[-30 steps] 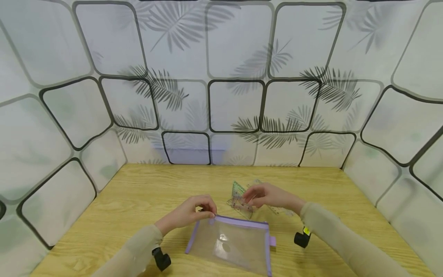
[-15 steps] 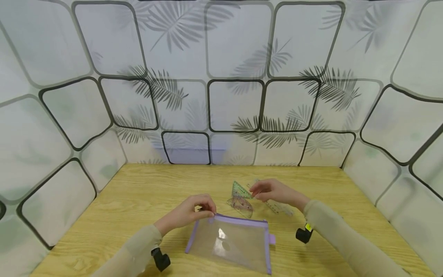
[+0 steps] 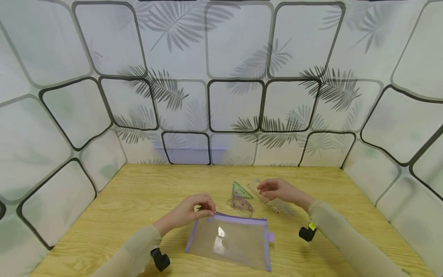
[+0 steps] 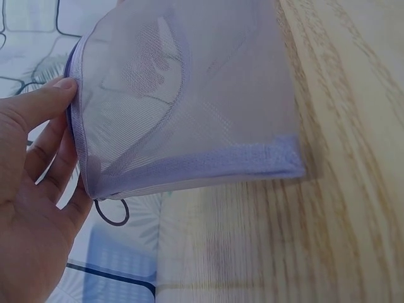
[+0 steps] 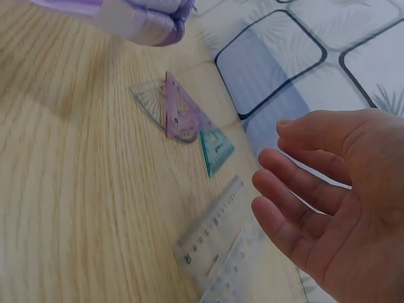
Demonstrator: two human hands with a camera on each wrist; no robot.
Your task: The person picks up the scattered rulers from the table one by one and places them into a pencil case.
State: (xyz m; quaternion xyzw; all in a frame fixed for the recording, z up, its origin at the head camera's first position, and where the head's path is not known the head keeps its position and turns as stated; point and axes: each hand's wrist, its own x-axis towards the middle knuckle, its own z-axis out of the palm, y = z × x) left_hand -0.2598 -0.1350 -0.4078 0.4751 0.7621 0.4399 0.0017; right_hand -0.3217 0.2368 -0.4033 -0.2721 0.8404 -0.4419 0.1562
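My left hand (image 3: 195, 209) pinches the zipped top edge of a see-through mesh pouch (image 3: 238, 242) with lilac borders, near its left corner. In the left wrist view, the thumb lies on the near side of the pouch's zipper (image 4: 77, 120) with the fingers behind. My right hand (image 3: 285, 192) hovers over a clear straight ruler (image 5: 211, 221), holding nothing, its fingers loosely bent. Partly under that ruler's line of sight lies a second clear strip with cut-out shapes (image 5: 230, 268). Left of them a green set square (image 5: 216, 151), a pink set square (image 5: 180, 117) and a clear protractor (image 5: 145, 101) overlap.
The wooden table (image 3: 155, 184) bears everything and ends at a patterned curtain (image 3: 235, 107) behind and along both sides. A lilac tab (image 3: 271, 237) sticks out from the pouch's right side. Black cameras hang at both wrists.
My right hand has moved right, from over the set squares and protractor to over the rulers, uncovering the set squares. My left hand keeps its pinch on the pouch, nearly still.
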